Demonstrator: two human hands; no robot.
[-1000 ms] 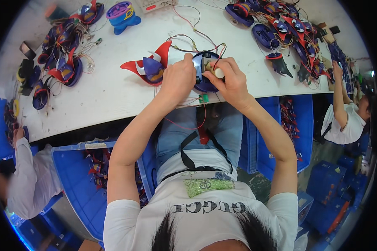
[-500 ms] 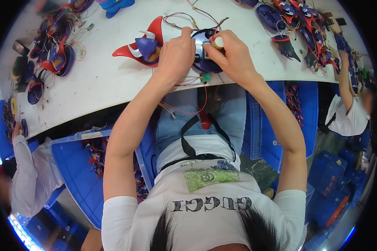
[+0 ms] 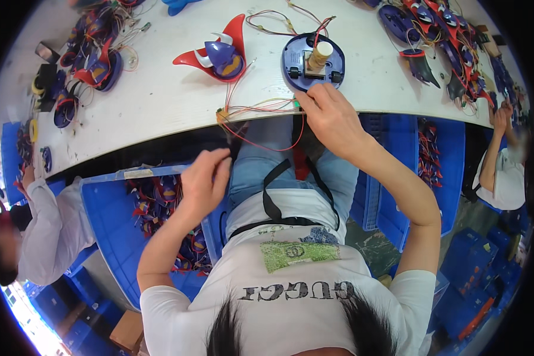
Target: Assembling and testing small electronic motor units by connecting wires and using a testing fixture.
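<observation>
A purple oval toy base (image 3: 292,59) lies on the white table with small black wheels. On its middle stands a cream-coloured cylinder (image 3: 321,54). My right hand (image 3: 333,115) is at the near rim of the base, fingers bent together beside a small green circuit board (image 3: 297,103); whether it grips the board is hidden. Thin wires (image 3: 267,108) run from the board along the table edge and hang below. My left hand (image 3: 203,183) is off the table, over the blue bin's edge, thumb and fingertips apart. A red and purple horned toy top (image 3: 222,56) sits left of the base.
Piles of similar toy parts lie on the table at left (image 3: 95,53) and right (image 3: 451,41). A blue bin (image 3: 110,219) of toy tops stands at my left, another blue bin (image 3: 445,160) at my right. Co-workers sit at both sides (image 3: 53,231).
My left hand has left the base and drawn back, down and left off the table. My right hand has let go of the cylinder and come nearer, to the base's near rim.
</observation>
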